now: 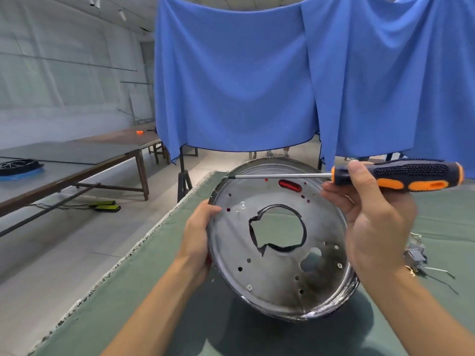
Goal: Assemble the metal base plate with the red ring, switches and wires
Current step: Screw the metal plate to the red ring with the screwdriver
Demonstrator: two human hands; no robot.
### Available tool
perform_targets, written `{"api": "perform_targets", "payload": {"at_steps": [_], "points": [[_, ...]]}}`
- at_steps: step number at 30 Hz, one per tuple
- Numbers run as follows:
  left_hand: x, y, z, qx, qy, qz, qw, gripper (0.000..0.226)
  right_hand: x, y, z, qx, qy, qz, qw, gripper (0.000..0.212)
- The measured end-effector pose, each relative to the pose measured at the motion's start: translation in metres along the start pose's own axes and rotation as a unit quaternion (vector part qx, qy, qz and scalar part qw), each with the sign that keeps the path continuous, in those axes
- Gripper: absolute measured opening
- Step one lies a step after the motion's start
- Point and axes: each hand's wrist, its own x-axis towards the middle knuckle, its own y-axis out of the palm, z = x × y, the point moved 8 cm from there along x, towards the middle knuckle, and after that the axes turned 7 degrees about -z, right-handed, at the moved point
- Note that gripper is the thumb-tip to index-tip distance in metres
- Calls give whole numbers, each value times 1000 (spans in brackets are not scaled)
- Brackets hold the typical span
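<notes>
We are tilting the metal base plate (277, 242) up on its lower edge over the green counter (154, 317), its dished face toward us. Our left hand (199, 236) is gripping its left rim, thumb hooked over the front edge and the fingers hidden behind. Our right hand (370, 219) is pinching the screwdriver (401, 174) at the neck of its black-and-orange handle between thumb and fingers, the palm facing us in front of the plate's right rim.

What matters for the next move is the tool's long axis: it is lying nearly level across the top of the plate, handle to the right, tip (227, 176) reaching the upper-left rim. Red is showing through an oblong slot (289, 185) and small holes just below the shaft, so we judge the red ring is sitting behind the plate. A switch with wires (416, 256) is lying on the counter just right of our right wrist, apart from the plate; that hand is the nearer one.
</notes>
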Motion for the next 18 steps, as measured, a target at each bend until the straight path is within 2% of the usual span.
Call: {"api": "perform_targets", "payload": {"at_steps": [3, 7, 11, 12, 15, 16, 18], "points": [[1, -3, 3, -5, 6, -14, 1000, 30, 0, -2, -2, -5, 1, -7, 1000, 12], [3, -6, 3, -1, 38, -17, 999, 34, 2, -4, 0, -8, -6, -11, 1000, 15], [4, -6, 2, 17, 67, -3, 998, 13, 1, -7, 1, -23, -20, -21, 999, 10], [3, -6, 2, 18, 65, -1, 998, 18, 1, -7, 2, -26, -24, -23, 999, 9], [3, -7, 3, 28, 59, -11, 998, 54, 1, -9, 2, -32, -36, -27, 999, 9], [4, -8, 3, 27, 60, -16, 998, 56, 1, -10, 2, -33, -37, -28, 998, 8], [3, -8, 1, 18, 68, -19, 997, 32, 2, -12, 2, -35, -38, -35, 998, 6]]}}
